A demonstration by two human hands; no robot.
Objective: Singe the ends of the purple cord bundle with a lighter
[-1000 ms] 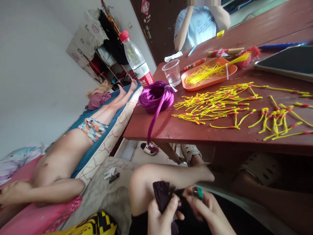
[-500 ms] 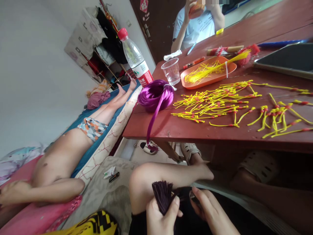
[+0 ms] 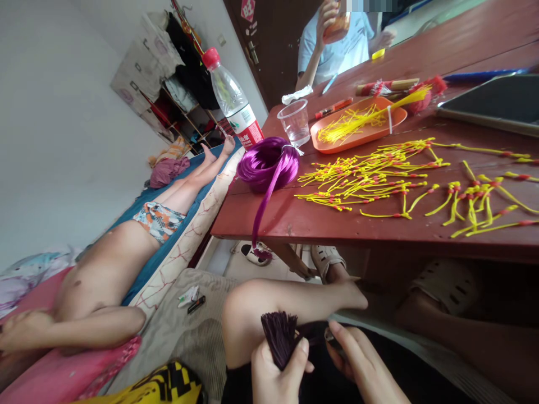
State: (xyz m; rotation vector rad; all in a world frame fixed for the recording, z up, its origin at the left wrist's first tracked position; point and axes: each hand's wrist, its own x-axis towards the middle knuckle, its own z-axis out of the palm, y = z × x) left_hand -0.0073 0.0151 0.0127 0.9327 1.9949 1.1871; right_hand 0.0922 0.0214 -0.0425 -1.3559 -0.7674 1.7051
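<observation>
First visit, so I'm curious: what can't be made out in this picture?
In the head view:
Dark strand bundle: lower part hidden by the left hand.
Small item at the right hand: mostly covered by that hand; held or worn, unclear.
Dark-screened device, some yellow cords: cut off by the right edge.
Bottle label: fine print too small.

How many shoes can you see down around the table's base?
3: one at left, behind the purple hank's hanging end; one worn, near the table leg; one farther right, in shadow. Others may be hidden under there.
</observation>
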